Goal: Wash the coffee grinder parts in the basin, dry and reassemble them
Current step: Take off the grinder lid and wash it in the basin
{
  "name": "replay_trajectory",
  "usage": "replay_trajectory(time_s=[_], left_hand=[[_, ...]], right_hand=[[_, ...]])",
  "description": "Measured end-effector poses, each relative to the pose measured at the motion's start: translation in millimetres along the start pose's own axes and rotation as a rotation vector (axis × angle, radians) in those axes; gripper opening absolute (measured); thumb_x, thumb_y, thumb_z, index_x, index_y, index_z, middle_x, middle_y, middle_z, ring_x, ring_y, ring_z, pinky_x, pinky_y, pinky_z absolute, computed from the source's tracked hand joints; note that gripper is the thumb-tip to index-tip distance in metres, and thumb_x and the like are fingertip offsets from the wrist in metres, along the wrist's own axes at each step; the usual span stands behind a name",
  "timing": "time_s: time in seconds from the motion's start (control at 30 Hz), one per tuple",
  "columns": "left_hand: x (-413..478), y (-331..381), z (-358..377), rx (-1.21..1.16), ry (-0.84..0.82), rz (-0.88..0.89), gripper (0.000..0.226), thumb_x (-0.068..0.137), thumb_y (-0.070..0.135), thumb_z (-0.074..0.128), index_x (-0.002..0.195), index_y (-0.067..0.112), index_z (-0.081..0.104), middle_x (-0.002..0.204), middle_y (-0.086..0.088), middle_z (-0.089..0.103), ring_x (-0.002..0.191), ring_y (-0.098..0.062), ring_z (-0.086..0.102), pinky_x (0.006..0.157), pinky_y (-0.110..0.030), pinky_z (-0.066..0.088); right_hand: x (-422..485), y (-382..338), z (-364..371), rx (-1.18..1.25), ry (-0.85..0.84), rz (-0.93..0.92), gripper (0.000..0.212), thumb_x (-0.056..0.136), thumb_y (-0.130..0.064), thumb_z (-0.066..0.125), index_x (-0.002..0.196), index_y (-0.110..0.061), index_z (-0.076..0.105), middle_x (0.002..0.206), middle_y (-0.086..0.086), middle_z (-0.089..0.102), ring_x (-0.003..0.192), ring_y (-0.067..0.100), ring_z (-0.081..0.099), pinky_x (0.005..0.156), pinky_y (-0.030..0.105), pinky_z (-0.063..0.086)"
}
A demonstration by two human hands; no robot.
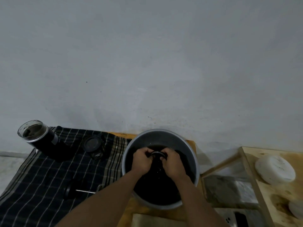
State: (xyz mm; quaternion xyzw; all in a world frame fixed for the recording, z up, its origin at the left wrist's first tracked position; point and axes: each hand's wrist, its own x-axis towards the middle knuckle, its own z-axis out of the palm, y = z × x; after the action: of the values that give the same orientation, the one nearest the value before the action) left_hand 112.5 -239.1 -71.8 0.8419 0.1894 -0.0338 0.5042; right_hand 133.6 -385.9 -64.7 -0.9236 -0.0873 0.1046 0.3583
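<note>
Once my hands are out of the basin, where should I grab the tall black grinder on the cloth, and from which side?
Probably wrap the left hand round the grinder at its dark middle, below the clear cup on top. It stands upright on the checked cloth, so come from the near side; small round parts lie to its right.

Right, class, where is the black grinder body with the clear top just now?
In the head view, the grinder body sits on the checked cloth's far-left corner, left of the round lid and the basin.
</note>
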Motion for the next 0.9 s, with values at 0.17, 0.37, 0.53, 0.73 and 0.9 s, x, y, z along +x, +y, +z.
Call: replay_trajectory(time_s=[0.17,0.37,0.53,0.73,0.9], left_hand=[[2,6,-7,0.078,0.057,0.122,0.015,0.090,-0.004,0.066,0.096,0.007,0.073,0.118,-0.008,0.069,0.109,-0.017,0.062,0.099,-0.022,0.044],[-1,-8,-5,0.227,-0.078,0.125,0.015,0.095,0.008,0.064,0.097,0.020,0.073,0.113,-0.004,0.074,0.100,-0.022,0.069,0.091,-0.041,0.058],[-3,-11,-3,0.197,0.013,0.197,0.007,0.090,0.009,0.071,0.095,0.014,0.073,0.142,0.000,0.058,0.125,-0.018,0.059,0.105,-0.032,0.047],[-1,-9,-4,0.237,-0.011,0.156,0.007,0.093,0.010,0.067,0.093,0.017,0.070,0.129,-0.004,0.065,0.116,-0.024,0.063,0.100,-0.030,0.049],[0,-9,-4,0.242,-0.046,0.143,0.013,0.094,0.010,0.064,0.090,0.022,0.067,0.109,-0.006,0.073,0.100,-0.027,0.068,0.090,-0.041,0.056]], right_hand=[[0,-1,-3,-0.081,0.118,-0.087,0.013,0.093,-0.009,0.062,0.103,-0.009,0.069,0.143,0.006,0.050,0.129,0.022,0.050,0.112,0.038,0.041],[-6,7,10,-0.099,-0.028,-0.047,0.015,0.095,-0.011,0.057,0.103,-0.018,0.069,0.135,0.006,0.061,0.130,0.026,0.055,0.105,0.039,0.047],[-4,5,2,-0.074,0.098,-0.048,0.020,0.097,-0.007,0.056,0.111,-0.014,0.069,0.157,0.001,0.035,0.126,0.010,0.049,0.102,0.027,0.043],[-1,2,-5,-0.134,0.044,-0.062,0.019,0.095,-0.010,0.059,0.109,-0.014,0.071,0.149,0.005,0.046,0.129,0.020,0.051,0.107,0.039,0.045],[-1,0,-1,-0.127,0.019,-0.056,0.013,0.094,-0.011,0.058,0.098,-0.019,0.068,0.129,0.008,0.061,0.115,0.025,0.061,0.097,0.041,0.050]])
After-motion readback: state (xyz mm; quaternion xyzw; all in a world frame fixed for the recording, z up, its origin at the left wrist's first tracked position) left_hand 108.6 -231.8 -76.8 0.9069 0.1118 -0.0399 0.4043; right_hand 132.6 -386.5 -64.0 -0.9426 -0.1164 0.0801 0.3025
